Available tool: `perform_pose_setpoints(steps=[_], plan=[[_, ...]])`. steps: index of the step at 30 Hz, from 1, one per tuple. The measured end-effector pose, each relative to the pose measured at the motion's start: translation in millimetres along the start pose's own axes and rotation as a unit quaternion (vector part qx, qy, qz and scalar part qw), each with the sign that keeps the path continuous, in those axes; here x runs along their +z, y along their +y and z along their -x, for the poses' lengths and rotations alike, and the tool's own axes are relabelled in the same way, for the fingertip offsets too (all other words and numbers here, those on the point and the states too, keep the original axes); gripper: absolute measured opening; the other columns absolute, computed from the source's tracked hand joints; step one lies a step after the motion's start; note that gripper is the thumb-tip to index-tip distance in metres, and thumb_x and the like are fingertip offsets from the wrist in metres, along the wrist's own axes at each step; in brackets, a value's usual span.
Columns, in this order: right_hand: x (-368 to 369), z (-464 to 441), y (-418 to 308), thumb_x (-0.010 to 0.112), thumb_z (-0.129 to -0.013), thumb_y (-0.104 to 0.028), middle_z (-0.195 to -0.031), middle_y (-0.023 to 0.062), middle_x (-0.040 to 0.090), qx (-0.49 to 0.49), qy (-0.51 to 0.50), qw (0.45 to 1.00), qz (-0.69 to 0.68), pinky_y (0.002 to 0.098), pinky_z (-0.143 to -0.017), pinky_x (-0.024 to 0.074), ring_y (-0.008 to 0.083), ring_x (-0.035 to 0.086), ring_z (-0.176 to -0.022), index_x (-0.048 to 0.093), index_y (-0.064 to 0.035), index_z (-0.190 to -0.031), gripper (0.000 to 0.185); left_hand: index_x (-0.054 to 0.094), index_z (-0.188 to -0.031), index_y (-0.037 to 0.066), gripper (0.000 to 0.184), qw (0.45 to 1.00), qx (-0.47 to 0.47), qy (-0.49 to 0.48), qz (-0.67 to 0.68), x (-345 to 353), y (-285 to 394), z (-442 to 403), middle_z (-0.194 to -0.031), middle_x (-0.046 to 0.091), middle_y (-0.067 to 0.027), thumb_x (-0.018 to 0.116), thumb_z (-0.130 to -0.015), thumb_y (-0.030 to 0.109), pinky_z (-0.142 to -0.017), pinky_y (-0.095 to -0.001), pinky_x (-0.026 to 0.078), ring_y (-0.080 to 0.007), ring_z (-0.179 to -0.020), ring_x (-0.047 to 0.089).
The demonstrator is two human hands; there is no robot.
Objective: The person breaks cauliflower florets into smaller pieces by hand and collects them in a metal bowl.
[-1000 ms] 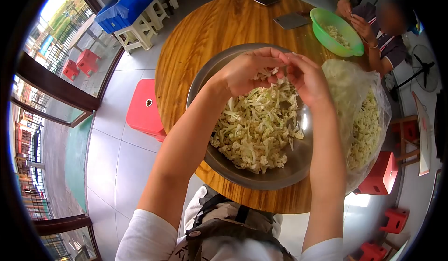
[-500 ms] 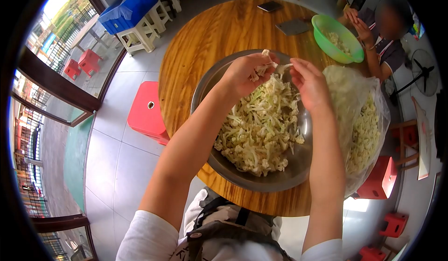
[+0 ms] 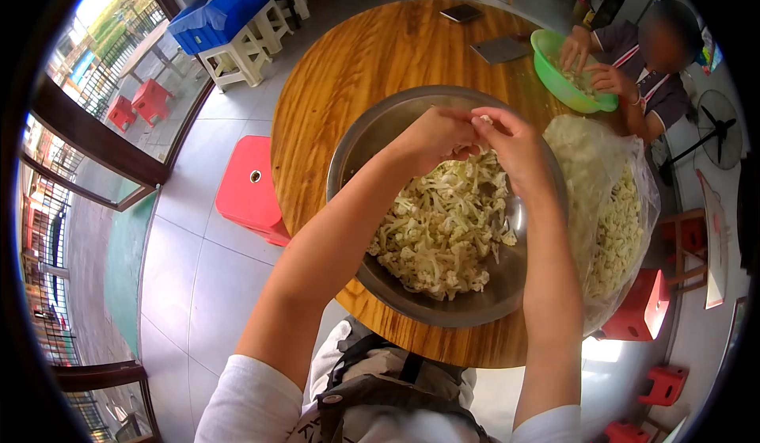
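Note:
Cut cauliflower pieces (image 3: 443,229) are heaped in a wide metal bowl (image 3: 396,300) on the round wooden table. Above the far part of the heap, my left hand (image 3: 439,136) has its fingers closed around cauliflower, mostly hidden by the fingers. My right hand (image 3: 513,142) meets it at the fingertips and pinches a small pale cauliflower piece (image 3: 484,118). To the right of the bowl lies a clear plastic bag (image 3: 582,158) full of cauliflower pieces.
Across the table (image 3: 324,87), a person (image 3: 645,87) has both hands in a green basin (image 3: 558,87). A phone (image 3: 461,13) and a dark flat object (image 3: 499,49) lie at the far side. A red stool (image 3: 249,182) stands left, a blue crate (image 3: 222,15) beyond.
My hands came apart with cauliflower between them, then closed together again. The other person's hands have lowered into the green basin. The view has shifted slightly.

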State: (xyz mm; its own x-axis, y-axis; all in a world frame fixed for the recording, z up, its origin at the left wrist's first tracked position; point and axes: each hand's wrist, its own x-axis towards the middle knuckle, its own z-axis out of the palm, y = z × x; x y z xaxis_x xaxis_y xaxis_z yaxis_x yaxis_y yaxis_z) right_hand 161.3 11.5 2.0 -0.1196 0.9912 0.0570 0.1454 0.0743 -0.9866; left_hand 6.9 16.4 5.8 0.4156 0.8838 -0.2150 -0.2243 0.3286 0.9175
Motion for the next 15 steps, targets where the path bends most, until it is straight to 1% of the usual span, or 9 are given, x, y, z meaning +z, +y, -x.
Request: perform_pose_setpoints(steps=[1, 4, 7, 10, 13, 15], plan=[[-0.8, -1.2, 1.8, 0.064, -0.083, -0.020, -0.087, -0.0008, 0.060, 0.004, 0.005, 1.000, -0.015, 0.0195, -0.065, 0.0407, 0.0065, 0.051, -0.074, 0.063, -0.0042, -0.101, 0.024, 0.060, -0.096, 0.001, 0.017, 1.000, -0.014, 0.007, 0.009, 0.9, 1.4, 1.1, -0.086, 0.059, -0.0059, 0.056, -0.080, 0.005, -0.063, -0.0255, 0.044, -0.0144, -0.074, 0.055], [-3.7, -1.7, -1.5, 0.065, -0.083, -0.019, -0.084, -0.0034, 0.059, 0.034, 0.066, 0.989, -0.129, 0.0193, -0.064, 0.0383, 0.0058, 0.047, -0.070, 0.063, -0.0052, -0.101, 0.023, 0.057, -0.103, 0.003, 0.021, 0.998, -0.007, 0.044, 0.040, -1.3, 2.5, 2.3, -0.086, 0.058, -0.0062, 0.055, -0.083, 0.008, -0.063, -0.0278, 0.046, -0.0149, -0.074, 0.055], [-6.2, -0.7, -3.3, 0.066, -0.082, -0.019, -0.084, -0.0038, 0.058, 0.038, 0.075, 0.971, -0.222, 0.0192, -0.067, 0.0385, 0.0057, 0.047, -0.071, 0.063, -0.0055, -0.102, 0.024, 0.057, -0.103, 0.004, 0.020, 0.991, -0.007, 0.072, 0.114, -8.2, 3.9, -3.0, -0.085, 0.058, -0.0055, 0.055, -0.084, 0.010, -0.060, -0.0279, 0.044, -0.0149, -0.071, 0.053], [-9.7, -2.4, -0.5, 0.066, -0.082, -0.018, -0.085, -0.0028, 0.058, 0.043, 0.064, 0.957, -0.280, 0.0200, -0.068, 0.0395, 0.0060, 0.048, -0.072, 0.062, -0.0049, -0.104, 0.026, 0.059, -0.099, 0.005, 0.017, 0.992, -0.006, 0.076, 0.099, -11.6, 3.8, -5.2, -0.085, 0.058, -0.0039, 0.055, -0.085, 0.013, -0.060, -0.0262, 0.043, -0.0126, -0.069, 0.051], [-5.3, -0.5, -5.5, 0.066, -0.082, -0.016, -0.084, -0.0016, 0.058, 0.039, 0.081, 0.959, -0.269, 0.0196, -0.068, 0.0403, 0.0063, 0.049, -0.073, 0.060, -0.0040, -0.106, 0.027, 0.061, -0.093, 0.005, 0.013, 0.998, -0.019, 0.039, 0.034, -3.4, 7.6, 1.7, -0.086, 0.059, -0.0025, 0.057, -0.084, 0.014, -0.060, -0.0246, 0.042, -0.0098, -0.069, 0.051], [-6.4, -2.7, -1.0, 0.065, -0.082, -0.014, -0.085, -0.0011, 0.058, 0.037, 0.063, 0.968, -0.239, 0.0196, -0.069, 0.0407, 0.0067, 0.050, -0.074, 0.060, -0.0034, -0.107, 0.028, 0.062, -0.087, 0.005, 0.012, 0.999, 0.004, 0.034, 0.037, -2.8, 2.5, 0.1, -0.080, 0.059, -0.0023, 0.063, -0.080, 0.015, -0.059, -0.0256, 0.042, -0.0104, -0.068, 0.052]])
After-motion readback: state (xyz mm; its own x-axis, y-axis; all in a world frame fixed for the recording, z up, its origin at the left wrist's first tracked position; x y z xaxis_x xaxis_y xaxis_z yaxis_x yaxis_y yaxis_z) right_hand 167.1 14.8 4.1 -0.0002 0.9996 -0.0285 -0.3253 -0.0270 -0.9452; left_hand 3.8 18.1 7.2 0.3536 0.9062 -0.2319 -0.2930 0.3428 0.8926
